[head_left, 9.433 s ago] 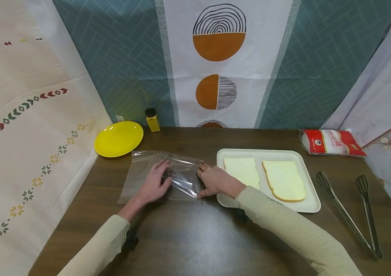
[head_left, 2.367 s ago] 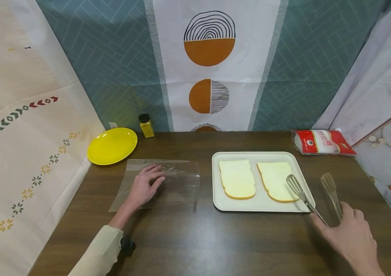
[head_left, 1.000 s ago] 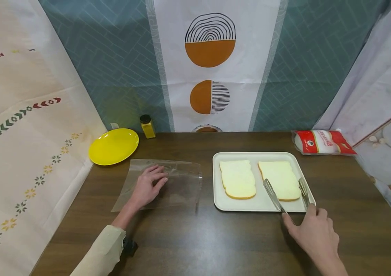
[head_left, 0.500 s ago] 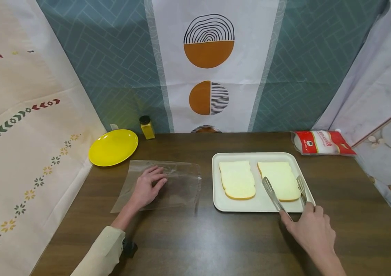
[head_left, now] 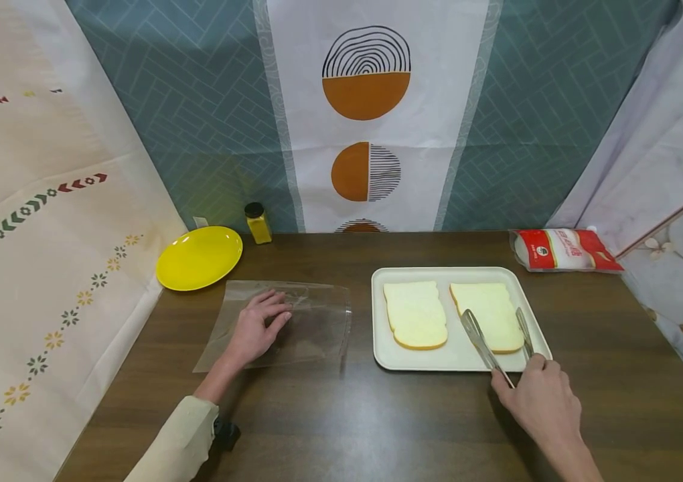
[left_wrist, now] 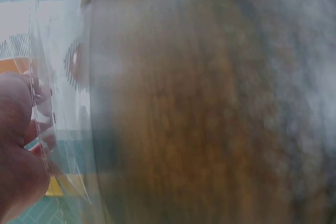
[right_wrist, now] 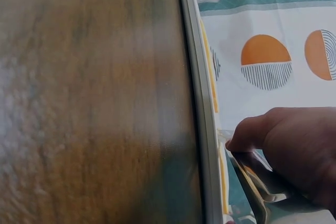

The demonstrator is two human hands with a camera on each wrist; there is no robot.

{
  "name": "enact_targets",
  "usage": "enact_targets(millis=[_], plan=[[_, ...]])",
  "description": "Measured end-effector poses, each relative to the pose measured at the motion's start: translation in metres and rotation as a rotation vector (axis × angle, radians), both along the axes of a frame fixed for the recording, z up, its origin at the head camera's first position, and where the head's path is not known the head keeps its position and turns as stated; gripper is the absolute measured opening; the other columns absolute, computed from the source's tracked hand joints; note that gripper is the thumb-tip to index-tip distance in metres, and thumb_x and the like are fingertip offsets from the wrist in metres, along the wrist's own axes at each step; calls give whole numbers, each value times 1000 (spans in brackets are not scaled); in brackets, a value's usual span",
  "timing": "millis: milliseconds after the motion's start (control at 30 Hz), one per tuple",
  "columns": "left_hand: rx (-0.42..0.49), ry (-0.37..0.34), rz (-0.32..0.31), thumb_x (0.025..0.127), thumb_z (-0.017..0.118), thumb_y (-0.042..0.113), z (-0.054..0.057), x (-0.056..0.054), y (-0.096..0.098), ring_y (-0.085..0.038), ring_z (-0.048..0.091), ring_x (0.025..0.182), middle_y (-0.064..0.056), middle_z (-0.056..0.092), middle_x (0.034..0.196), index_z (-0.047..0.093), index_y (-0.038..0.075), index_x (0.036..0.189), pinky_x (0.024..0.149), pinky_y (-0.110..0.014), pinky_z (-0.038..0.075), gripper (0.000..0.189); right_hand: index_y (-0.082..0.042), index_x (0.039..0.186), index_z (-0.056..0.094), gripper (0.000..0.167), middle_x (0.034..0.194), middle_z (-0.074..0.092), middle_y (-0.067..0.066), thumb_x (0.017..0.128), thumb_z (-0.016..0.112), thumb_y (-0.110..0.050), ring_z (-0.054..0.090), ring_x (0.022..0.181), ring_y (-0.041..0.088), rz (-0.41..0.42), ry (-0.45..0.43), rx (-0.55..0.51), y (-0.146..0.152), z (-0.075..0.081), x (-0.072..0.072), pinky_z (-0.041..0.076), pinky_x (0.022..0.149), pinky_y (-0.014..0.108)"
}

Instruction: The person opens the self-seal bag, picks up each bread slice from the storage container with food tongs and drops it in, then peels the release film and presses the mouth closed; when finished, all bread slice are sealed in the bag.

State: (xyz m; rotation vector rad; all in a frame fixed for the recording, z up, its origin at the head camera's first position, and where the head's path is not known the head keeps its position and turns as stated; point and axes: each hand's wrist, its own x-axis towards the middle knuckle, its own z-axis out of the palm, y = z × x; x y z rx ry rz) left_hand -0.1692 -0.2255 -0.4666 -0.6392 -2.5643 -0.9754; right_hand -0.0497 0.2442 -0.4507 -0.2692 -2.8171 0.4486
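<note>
Metal tongs (head_left: 479, 339) sit in your right hand (head_left: 543, 402), close by the near right corner of the white tray (head_left: 414, 360), your thumb on one arm and your fingers on the other, with a moderate gap between the tips. Your left hand (head_left: 255, 328) rests on the clear plastic (head_left: 320, 335) in the left half of the tabletop (head_left: 341, 422), fingers loosely bent and gripping nothing that shows. One tong arm crosses the near left part of the right bread slice (head_left: 489, 304); the other stands along its right side, inside the tray's right edge, though you can't tell whether either tip touches. The step looks like closing on that slice: keep both tips low, squeeze evenly, and ease off once it holds, since soft bread would likely crease. Stay clear of the left slice (head_left: 415, 313), near the tray's left edge. Along the tabletop's far edge are a yellow plate (head_left: 199, 258) at the left corner, a jar (head_left: 259, 226) beside it and a red packet (head_left: 567, 250) toward the right corner. Two seconds or so ago one arm stood outside the tray's right edge; now both straddle the slice, slightly closer together, while your left hand has barely moved.
</note>
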Motion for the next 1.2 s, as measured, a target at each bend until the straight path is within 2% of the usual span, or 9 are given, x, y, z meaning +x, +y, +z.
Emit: enact_targets(millis=[433, 600, 767, 1000, 1200], plan=[[-23, -20, 15, 91, 72, 5, 0, 1, 0, -46, 49, 128, -24, 65, 125, 75, -2, 108, 102, -64, 38, 19, 5, 70, 37, 53, 56, 40, 19, 74, 78, -30, 45, 44, 39, 51, 109, 48, -1, -4, 1, 37, 34, 54], [-21, -40, 16, 91, 73, 6, 1, 1, 0, -45, 48, 129, -24, 64, 126, 75, -2, 110, 103, -64, 37, 21, 7, 72, 40, 57, 58, 43, 22, 76, 78, -36, 49, 46, 42, 14, 39, 17, 1, -3, 0, 39, 37, 56], [-19, -43, 17, 92, 72, 6, 1, 1, 1, -44, 48, 129, -24, 64, 126, 75, -2, 110, 103, -64, 37, 20, 11, 79, 43, 65, 69, 48, 30, 77, 77, -45, 54, 57, 48, -47, -38, -24, -1, -2, 0, 42, 43, 60], [-19, -37, 9, 92, 73, 7, 0, 1, 2, -45, 49, 128, -24, 64, 126, 75, -1, 110, 103, -64, 38, 20, 13, 89, 45, 70, 77, 48, 30, 76, 77, -48, 54, 66, 50, -95, -56, -42, 0, -3, 7, 42, 45, 61], [-14, -10, -1, 91, 73, 6, -2, 0, 1, -47, 50, 126, -25, 64, 124, 76, -2, 108, 101, -64, 39, 19, 14, 94, 46, 74, 81, 49, 33, 76, 78, -50, 54, 72, 52, -94, -70, -49, 3, -1, 12, 42, 46, 63]])
